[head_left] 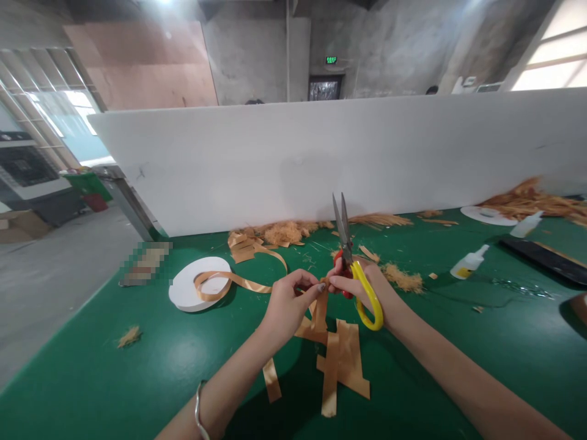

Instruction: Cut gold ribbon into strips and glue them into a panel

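Two hands [288, 300] [375, 280], ribbon [321, 310] seemingly pinched, panel [238, 165] apart

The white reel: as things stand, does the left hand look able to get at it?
Probably yes: the left hand is close by, and only a ribbon strip shows between it and the white reel. It would likely have to let go of the ribbon piece it pinches first.

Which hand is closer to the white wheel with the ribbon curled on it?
Left. The left hand is to the right of the white wheel; the right hand, with the scissors, is even farther right.
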Demonstrator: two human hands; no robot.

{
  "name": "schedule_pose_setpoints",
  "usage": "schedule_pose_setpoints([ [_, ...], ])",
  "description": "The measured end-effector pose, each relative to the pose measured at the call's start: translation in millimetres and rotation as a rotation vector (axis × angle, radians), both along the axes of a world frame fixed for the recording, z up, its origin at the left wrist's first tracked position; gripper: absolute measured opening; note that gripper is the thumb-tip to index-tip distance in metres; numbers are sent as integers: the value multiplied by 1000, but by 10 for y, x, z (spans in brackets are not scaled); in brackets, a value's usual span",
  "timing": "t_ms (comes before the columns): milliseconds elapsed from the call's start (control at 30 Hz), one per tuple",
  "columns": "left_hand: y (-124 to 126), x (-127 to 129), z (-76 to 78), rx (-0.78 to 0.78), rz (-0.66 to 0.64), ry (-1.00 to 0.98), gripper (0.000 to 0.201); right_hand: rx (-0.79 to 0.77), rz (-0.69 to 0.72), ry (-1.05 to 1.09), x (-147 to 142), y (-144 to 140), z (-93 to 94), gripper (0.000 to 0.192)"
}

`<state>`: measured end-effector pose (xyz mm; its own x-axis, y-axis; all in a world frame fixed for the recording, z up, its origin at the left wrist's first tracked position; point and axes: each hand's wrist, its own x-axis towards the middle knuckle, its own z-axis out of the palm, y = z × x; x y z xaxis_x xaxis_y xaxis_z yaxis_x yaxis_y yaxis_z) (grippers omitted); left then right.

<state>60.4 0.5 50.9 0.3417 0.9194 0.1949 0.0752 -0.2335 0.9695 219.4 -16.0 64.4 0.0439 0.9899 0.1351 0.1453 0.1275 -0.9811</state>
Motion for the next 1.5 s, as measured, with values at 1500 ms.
schedule_pose_setpoints([
  [1500, 63, 1, -44, -147, -51, -138, 23, 107, 8, -91, 28, 4, -54, 22],
])
